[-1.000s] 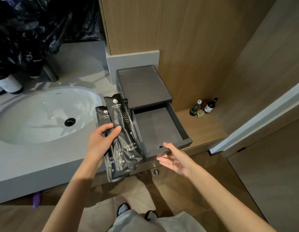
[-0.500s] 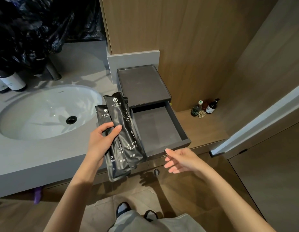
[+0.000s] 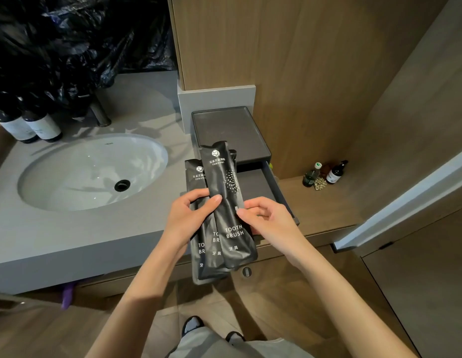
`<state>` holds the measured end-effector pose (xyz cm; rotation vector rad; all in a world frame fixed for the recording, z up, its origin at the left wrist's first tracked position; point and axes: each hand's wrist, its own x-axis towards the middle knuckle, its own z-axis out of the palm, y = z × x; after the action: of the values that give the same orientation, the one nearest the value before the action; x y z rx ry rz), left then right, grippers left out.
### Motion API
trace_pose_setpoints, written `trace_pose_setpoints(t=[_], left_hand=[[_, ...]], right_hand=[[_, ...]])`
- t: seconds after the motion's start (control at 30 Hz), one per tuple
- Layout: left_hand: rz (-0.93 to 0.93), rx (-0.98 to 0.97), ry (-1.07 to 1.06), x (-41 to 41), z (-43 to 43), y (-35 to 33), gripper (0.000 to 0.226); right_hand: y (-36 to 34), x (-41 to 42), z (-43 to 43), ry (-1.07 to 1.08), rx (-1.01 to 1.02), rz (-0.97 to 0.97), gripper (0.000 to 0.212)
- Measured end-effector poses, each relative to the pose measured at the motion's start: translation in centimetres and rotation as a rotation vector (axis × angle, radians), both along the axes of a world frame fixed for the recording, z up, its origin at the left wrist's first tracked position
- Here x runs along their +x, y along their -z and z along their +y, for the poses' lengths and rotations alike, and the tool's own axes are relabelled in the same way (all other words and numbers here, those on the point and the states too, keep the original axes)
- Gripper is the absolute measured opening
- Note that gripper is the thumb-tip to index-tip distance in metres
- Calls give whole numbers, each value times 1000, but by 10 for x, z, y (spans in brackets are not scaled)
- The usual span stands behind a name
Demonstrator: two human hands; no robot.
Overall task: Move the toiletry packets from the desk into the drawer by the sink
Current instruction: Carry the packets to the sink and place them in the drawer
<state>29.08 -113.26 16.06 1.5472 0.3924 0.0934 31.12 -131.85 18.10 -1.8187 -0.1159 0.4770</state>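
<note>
My left hand [image 3: 190, 218] grips a fanned stack of black toothbrush packets [image 3: 222, 182] marked "TOOTH BRUSH", held upright over the counter's front edge. My right hand [image 3: 268, 219] pinches the right edge of the front packet with thumb and fingers. Behind the packets the dark grey drawer [image 3: 261, 188] of a small box stands pulled out, and its visible inside looks bare. The box's flat tray top [image 3: 228, 131] holds nothing. The packets hide the drawer's left part.
A white oval sink [image 3: 90, 174] is set in the grey counter [image 3: 69, 233] to the left, with two dark bottles [image 3: 31, 125] and black plastic bags behind. Small bottles [image 3: 325, 174] stand on the wooden ledge to the right. A door edge [image 3: 405, 200] crosses the right side.
My right hand has come up and left from below the drawer front and now touches the front packet. The left hand and packets have shifted slightly right, in front of the drawer.
</note>
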Motion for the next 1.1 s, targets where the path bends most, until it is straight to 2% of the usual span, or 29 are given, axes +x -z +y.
trace_pose_setpoints(t=[0.07, 0.17, 0.3, 0.4, 0.53, 0.7, 0.87, 1.0, 1.1], left_hand=[[-20, 18, 18, -2, -3, -2, 51], [-56, 93, -13, -3, -3, -4, 24], [-84, 91, -9, -3, 7, -8, 32], [-88, 93, -23, -5, 22, -8, 34], [-75, 129, -59, -7, 43, -5, 32], [-50, 134, -87, -8, 60, 3, 33], [-35, 131, -81, -9, 64, 4, 31], [-32, 131, -68, -12, 68, 4, 32], [-24, 127, -70, -14, 75, 7, 32]], right_hand=[[1, 1, 1, 17, -12, 8, 22], [3, 2, 2, 10, -16, 45, 23], [-1, 3, -3, 1, 100, 139, 21], [-6, 10, -18, 70, 113, 105, 12], [0, 25, -46, 191, -102, 11, 8], [22, 38, -47, 137, -365, -19, 8], [39, 65, -13, 131, -402, -16, 9], [59, 88, 14, 160, -360, 49, 20], [70, 95, 27, 165, -382, 70, 21]])
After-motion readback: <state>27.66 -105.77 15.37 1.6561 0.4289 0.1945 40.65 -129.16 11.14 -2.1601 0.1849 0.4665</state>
